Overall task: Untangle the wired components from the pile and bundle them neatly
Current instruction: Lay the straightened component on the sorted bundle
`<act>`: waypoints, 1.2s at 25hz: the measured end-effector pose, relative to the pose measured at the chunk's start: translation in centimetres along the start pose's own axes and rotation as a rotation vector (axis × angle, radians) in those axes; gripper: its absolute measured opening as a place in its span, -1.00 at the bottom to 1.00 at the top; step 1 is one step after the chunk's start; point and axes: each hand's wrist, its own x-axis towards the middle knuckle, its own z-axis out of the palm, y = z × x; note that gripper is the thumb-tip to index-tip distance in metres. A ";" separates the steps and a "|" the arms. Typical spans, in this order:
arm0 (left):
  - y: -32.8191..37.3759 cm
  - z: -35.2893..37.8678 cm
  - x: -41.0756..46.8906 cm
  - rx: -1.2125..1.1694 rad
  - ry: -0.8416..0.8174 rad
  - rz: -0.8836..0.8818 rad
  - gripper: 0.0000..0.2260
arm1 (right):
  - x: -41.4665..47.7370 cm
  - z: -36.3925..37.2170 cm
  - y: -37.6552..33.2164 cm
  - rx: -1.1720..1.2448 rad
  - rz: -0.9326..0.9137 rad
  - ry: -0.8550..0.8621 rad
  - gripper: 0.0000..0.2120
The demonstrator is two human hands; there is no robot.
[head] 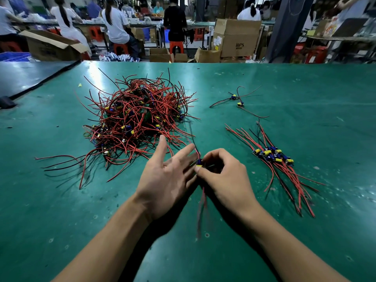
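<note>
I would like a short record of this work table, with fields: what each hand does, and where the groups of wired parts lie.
left hand: open, fingers straight, next to the held part
right hand: pinches one wired component; its wires trail toward the person
tangled pile: left of centre on the green table
sorted bundle: right of the hands, parts side by side
loose pair: beyond the bundle, apart from it

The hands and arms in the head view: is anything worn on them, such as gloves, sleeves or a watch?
No. The left hand and right hand are bare, with no gloves or rings to see. The left forearm and right forearm are bare too: no sleeve, watch or band shows.
</note>
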 end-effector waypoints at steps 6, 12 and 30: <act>0.1 -0.7 0.4 0.127 -0.013 -0.005 -0.30 | 3.2 -4.1 1.2 -0.051 0.015 0.244 -0.88; -0.1 -1.1 0.7 0.203 -0.050 -0.009 -0.27 | 4.4 -7.4 2.3 -0.305 0.124 0.421 -0.91; 0.0 -1.5 1.5 0.117 0.123 0.028 -0.39 | 1.1 -0.1 2.5 -0.514 -0.263 -0.048 -0.84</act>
